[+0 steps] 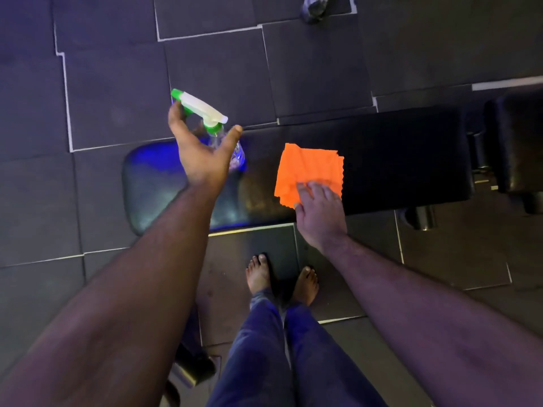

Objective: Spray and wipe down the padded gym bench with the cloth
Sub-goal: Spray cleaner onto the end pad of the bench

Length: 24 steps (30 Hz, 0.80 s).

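Observation:
The black padded bench (396,160) runs left to right in front of me, its left end lit blue. A clear spray bottle (205,113) with a white and green trigger head stands upright on the bench's left part. My left hand (202,154) is spread wide around the bottle, fingers by the trigger and thumb on the other side, not closed on it. A folded orange cloth (308,165) lies flat on the middle of the pad. My right hand (318,210) rests on the cloth's near edge, fingers on top and thumb at its corner.
Dark rubber floor tiles (117,92) with pale seams surround the bench. My bare feet (282,280) stand just in front of it. Another black pad (517,142) and a metal foot (420,215) lie at the right. A dark metal frame part (191,368) sits by my left leg.

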Available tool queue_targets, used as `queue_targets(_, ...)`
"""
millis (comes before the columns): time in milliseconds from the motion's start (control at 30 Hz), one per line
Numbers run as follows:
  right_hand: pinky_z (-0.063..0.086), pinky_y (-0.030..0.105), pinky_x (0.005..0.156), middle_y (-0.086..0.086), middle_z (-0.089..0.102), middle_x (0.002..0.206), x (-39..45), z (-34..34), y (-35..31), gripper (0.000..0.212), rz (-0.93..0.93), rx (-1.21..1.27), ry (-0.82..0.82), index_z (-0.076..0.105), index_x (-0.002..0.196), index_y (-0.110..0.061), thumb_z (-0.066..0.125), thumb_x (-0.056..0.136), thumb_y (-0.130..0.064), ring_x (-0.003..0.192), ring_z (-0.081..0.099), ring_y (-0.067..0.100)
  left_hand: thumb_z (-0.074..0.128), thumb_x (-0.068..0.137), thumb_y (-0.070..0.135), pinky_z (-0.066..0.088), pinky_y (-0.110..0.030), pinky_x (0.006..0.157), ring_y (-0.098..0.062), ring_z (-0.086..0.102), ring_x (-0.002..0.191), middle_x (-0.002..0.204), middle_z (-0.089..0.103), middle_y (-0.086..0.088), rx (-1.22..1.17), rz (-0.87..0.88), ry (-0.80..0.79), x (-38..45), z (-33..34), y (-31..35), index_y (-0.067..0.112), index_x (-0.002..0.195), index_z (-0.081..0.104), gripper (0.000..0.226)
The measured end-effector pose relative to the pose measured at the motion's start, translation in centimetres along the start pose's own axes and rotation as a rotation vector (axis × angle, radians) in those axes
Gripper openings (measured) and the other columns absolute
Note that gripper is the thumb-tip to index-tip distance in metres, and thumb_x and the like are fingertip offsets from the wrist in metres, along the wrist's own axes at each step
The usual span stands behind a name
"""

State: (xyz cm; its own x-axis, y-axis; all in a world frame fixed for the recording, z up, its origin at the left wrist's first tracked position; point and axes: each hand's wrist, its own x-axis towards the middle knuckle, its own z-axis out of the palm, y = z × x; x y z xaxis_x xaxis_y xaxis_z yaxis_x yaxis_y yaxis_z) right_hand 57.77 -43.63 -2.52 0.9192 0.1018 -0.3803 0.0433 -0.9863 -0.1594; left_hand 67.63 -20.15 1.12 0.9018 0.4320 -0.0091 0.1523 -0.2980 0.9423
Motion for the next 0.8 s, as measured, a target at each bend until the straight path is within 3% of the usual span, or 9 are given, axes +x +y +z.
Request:
queue_targets(67, 0.041, 0.051, 0.114, 0.008, 0.051, 0.155, 0.1, -0.4, 0.0, 0.055, 0.007, 0.017, -0.017, 0.047, 0.157, -0.019, 0.053, 0.105, -0.037, 0.14, 0.046, 0.034, 0.087, 0.088, 0.027, 0.05, -0.011, 0.087, 0.019, 0.06, 0.109, 0.148, 0.053, 0.008, 0.064, 0.046, -0.001, 0.8, 0.5, 0.3, 0.005, 0.159, 0.035, 0.09)
queue_targets(133, 0.043, 0.05, 0.112, 0.01, 0.051, 0.155, 0.2, -0.8, 0.4, 0.055, -0.017, 0.028, -0.035, 0.048, 0.156, -0.018, 0.054, 0.105, -0.036, 0.139, 0.047, 0.035, 0.079, 0.091, 0.025, 0.05, -0.011, 0.075, 0.011, 0.063, 0.086, 0.129, 0.06, 0.016, 0.099, 0.033, -0.064, 1.1, 0.9, 0.5, 0.008, 0.159, 0.035, 0.083)
queue_targets(200, 0.044, 0.049, 0.111, 0.01, 0.051, 0.156, 0.3, -1.3, 1.0, 0.055, -0.043, 0.052, -0.054, 0.048, 0.156, -0.018, 0.054, 0.104, -0.035, 0.139, 0.047, 0.034, 0.074, 0.089, 0.02, 0.052, -0.016, 0.071, 0.003, 0.062, 0.077, 0.11, 0.063, 0.009, 0.163, 0.013, -0.175, 1.3, 1.5, 1.3, 0.013, 0.161, 0.034, 0.082)
queue_targets(267, 0.042, 0.048, 0.115, 0.01, 0.051, 0.157, 0.5, -1.9, 2.0, 0.056, -0.082, 0.108, -0.077, 0.049, 0.157, -0.016, 0.055, 0.104, -0.035, 0.141, 0.047, 0.034, 0.071, 0.086, 0.021, 0.054, -0.023, 0.07, -0.002, 0.063, 0.072, 0.102, 0.061, 0.009, 0.269, 0.037, -0.294, 1.1, 2.6, 2.6, 0.021, 0.157, 0.037, 0.078)
queue_targets(400, 0.038, 0.049, 0.117, 0.01, 0.06, 0.15, -0.1, -3.0, 6.4, 0.055, -0.143, 0.215, 0.009, 0.057, 0.151, -0.014, 0.064, 0.1, -0.034, 0.136, 0.055, 0.033, 0.063, 0.085, 0.035, 0.055, -0.039, 0.085, -0.033, 0.067, 0.094, 0.109, 0.067, -0.002, 0.433, 0.166, -0.554, 0.0, 6.7, 5.5, 0.029, 0.152, 0.042, 0.071)
queue_targets(533, 0.036, 0.055, 0.122, 0.008, 0.06, 0.151, -1.1, -3.9, 15.1, 0.052, 0.218, 0.352, 0.287, 0.058, 0.149, -0.015, 0.062, 0.101, -0.034, 0.14, 0.054, 0.028, 0.059, 0.096, 0.064, 0.052, -0.028, 0.068, -0.01, 0.064, 0.071, 0.082, 0.065, 0.014, 0.351, 0.312, -0.732, -2.4, 15.1, 9.3, 0.038, 0.11, 0.06, 0.03)
queue_targets(667, 0.019, 0.053, 0.13, 0.009, 0.04, 0.169, -2.1, -4.8, 27.5, 0.063, 0.594, 0.302, 0.29, 0.046, 0.159, -0.015, 0.058, 0.103, -0.04, 0.157, 0.033, 0.03, 0.066, 0.091, 0.073, 0.06, -0.039, 0.051, -0.02, 0.067, 0.051, 0.066, 0.061, 0.011, 0.269, 0.088, -0.887, -7.4, 25.9, 13.0, 0.037, 0.094, 0.069, 0.037)
queue_targets(733, 0.013, 0.054, 0.132, 0.011, 0.026, 0.175, -2.6, -5.4, 33.7, 0.072, 0.69, 0.281, 0.211, 0.034, 0.165, -0.014, 0.056, 0.104, -0.043, 0.162, 0.022, 0.032, 0.068, 0.087, 0.076, 0.056, -0.036, 0.044, -0.018, 0.066, 0.046, 0.065, 0.066, -0.003, 0.287, 0.044, -0.924, -9.7, 31.2, 14.3, 0.028, 0.087, 0.068, 0.048)
queue_targets(800, 0.013, 0.055, 0.132, 0.012, 0.018, 0.177, -3.1, -5.9, 38.9, 0.078, 0.703, 0.251, 0.153, 0.024, 0.168, -0.012, 0.055, 0.104, -0.044, 0.164, 0.015, 0.033, 0.07, 0.084, 0.075, 0.06, -0.044, 0.043, -0.02, 0.066, 0.051, 0.083, 0.071, -0.026, 0.288, 0.002, -0.949, -11.8, 36.0, 15.3, 0.023, 0.085, 0.066, 0.052)
